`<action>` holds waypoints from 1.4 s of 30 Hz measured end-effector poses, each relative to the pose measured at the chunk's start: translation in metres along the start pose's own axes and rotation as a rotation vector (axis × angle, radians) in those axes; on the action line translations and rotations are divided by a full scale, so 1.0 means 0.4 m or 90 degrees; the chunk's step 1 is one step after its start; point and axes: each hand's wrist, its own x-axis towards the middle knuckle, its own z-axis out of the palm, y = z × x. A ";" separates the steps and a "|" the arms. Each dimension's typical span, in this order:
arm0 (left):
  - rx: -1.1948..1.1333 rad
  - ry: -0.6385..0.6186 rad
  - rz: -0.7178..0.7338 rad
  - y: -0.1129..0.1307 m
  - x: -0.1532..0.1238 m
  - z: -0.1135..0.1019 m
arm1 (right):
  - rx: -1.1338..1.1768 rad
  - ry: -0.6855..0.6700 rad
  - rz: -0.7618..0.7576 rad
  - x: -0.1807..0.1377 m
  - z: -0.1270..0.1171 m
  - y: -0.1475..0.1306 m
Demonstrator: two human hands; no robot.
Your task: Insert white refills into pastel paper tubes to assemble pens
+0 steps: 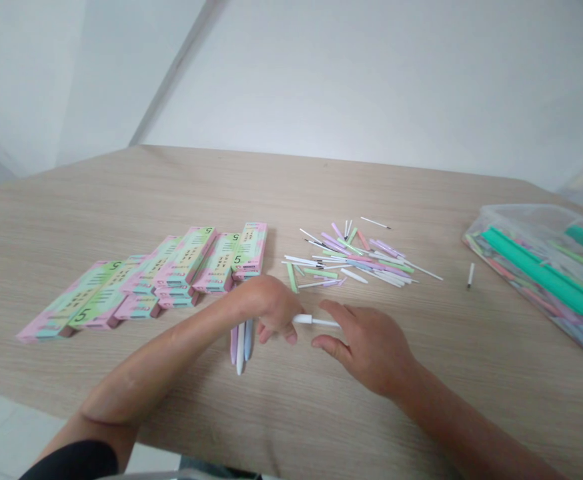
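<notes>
lower centre: the left hand [277, 308] grasps a white tube [302, 319]. the right hand [377, 343], grip spread, flanks a slim rod [324, 323].

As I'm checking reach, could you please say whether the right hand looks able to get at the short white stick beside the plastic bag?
Probably yes: no object shows between the right hand and the short white stick; the plastic bag lies beyond.
</notes>
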 end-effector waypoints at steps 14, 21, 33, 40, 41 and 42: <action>-0.004 0.008 -0.026 -0.018 -0.005 -0.001 | 0.268 -0.076 0.027 -0.014 -0.009 0.081; 0.032 0.033 -0.059 -0.009 -0.008 -0.004 | 0.292 -0.052 0.043 -0.011 -0.015 0.081; 0.020 0.039 -0.019 -0.019 -0.003 0.002 | 0.291 -0.019 -0.001 0.001 -0.014 0.075; 0.032 0.044 -0.023 -0.014 -0.010 -0.001 | 0.306 0.002 -0.005 -0.001 0.008 0.067; 0.031 0.039 -0.025 -0.014 -0.011 -0.001 | 0.310 0.005 -0.001 -0.002 0.011 0.065; 0.031 0.034 -0.028 -0.014 -0.012 -0.002 | 0.315 0.009 0.004 -0.002 0.014 0.063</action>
